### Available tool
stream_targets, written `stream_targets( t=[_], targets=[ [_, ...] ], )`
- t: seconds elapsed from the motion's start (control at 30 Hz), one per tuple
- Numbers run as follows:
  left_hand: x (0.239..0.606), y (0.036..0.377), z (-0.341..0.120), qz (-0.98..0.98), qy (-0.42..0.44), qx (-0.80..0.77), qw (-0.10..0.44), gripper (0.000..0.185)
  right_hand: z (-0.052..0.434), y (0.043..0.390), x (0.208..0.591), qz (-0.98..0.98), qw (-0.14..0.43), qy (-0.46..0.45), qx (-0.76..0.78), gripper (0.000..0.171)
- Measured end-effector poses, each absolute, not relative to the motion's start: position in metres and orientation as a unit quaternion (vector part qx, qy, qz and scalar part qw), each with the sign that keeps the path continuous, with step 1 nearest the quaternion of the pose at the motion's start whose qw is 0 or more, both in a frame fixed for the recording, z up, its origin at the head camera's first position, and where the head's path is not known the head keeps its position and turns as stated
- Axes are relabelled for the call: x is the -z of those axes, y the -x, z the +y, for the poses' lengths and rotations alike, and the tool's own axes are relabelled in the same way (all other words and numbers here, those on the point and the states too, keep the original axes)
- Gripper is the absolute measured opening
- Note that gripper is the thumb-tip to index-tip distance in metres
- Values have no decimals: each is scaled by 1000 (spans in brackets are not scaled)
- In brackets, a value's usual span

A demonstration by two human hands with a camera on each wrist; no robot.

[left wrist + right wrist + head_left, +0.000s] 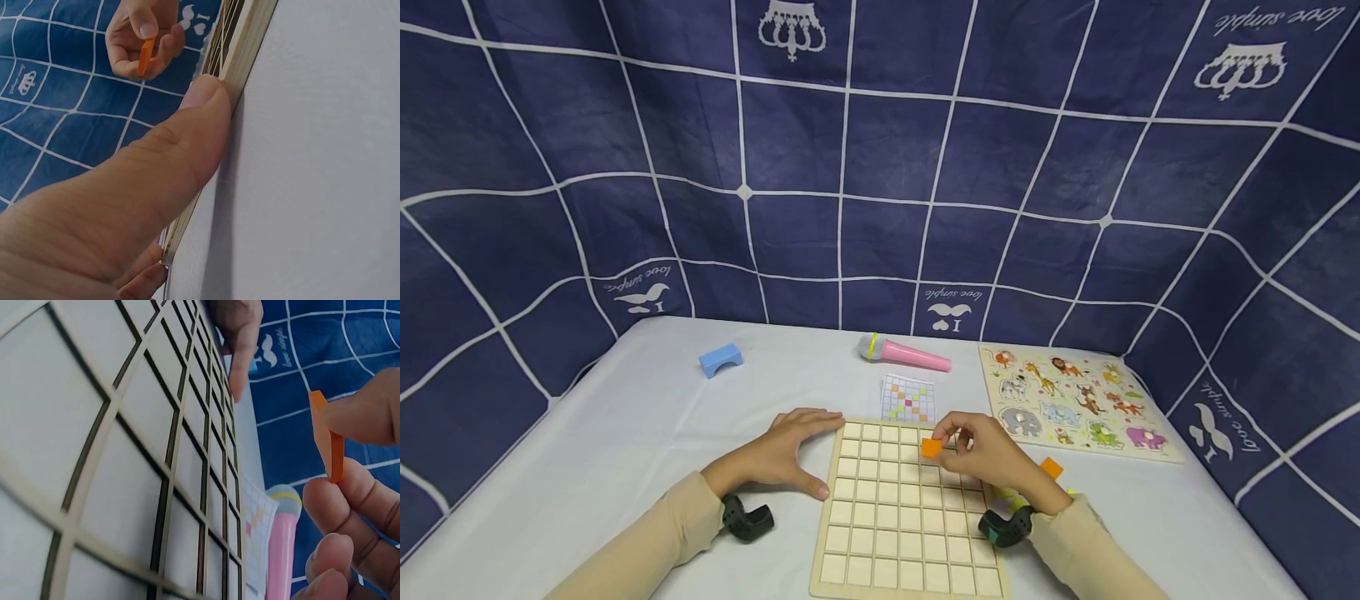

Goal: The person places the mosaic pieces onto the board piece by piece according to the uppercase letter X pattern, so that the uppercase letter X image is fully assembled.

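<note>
My right hand [981, 450] pinches a thin orange square tile [931, 448] between thumb and fingertips. In the head view the tile overlaps the upper part of a wooden grid board [891, 494]; the right wrist view [328, 437] shows it held on edge, apart from the grid. With thumb and fingers spread, my left hand [782, 454] rests at the board's left side. The left thumb [169, 150] touches the board's edge, and its fingertips reach the top left corner. The board's square cells show bare wood.
Behind the board lie a printed colour grid card [910, 398] and a pink toy microphone [913, 356]. An animal puzzle board [1075, 404] is at the right. Another orange tile [1051, 468] and several yellow-green tiles [1017, 502] lie by the right forearm. A blue arch block [721, 360] sits back left.
</note>
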State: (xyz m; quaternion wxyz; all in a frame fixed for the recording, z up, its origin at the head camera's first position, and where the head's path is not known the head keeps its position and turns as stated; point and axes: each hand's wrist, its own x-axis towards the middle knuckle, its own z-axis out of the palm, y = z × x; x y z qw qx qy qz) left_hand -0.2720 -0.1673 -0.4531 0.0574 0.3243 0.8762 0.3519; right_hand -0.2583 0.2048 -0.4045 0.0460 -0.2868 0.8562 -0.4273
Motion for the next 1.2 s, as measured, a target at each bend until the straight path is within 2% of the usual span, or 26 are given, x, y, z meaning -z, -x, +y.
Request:
stream_targets(
  t=[0.5,1.2],
  targets=[
    [452,272,-167,880,-313,-352,64,108,178,273,408,858,57,276,430,15],
    [451,273,-166,881,-313,-347,72,107,136,281,417,865,102,249,424,16]
  ],
)
